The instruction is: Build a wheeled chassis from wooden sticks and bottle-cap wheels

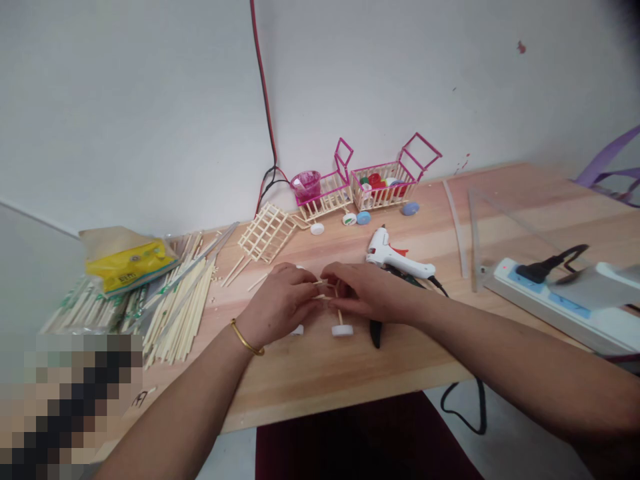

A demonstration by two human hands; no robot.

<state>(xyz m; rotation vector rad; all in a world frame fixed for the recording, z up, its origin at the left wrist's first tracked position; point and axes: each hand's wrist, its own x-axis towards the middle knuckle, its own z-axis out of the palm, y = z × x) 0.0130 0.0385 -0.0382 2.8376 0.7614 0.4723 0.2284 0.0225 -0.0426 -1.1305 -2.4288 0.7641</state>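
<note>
My left hand point(280, 303) and my right hand point(363, 290) meet at the middle of the wooden table point(380, 360). Both are closed, pinching a small frame of thin wooden sticks point(324, 293) between their fingertips. A stick runs down from the frame to a white bottle cap point(343, 329) that stands on the table like a wheel. A second white cap point(298, 329) peeks out under my left hand. A gold bangle sits on my left wrist.
A white glue gun point(395, 257) lies just behind my right hand. A pile of wooden sticks point(175, 307) and a yellow packet point(127, 261) lie at the left. A stick lattice point(267, 232) and two pink-trimmed stick carts point(370, 180) stand by the wall. A power strip point(555, 300) sits at the right.
</note>
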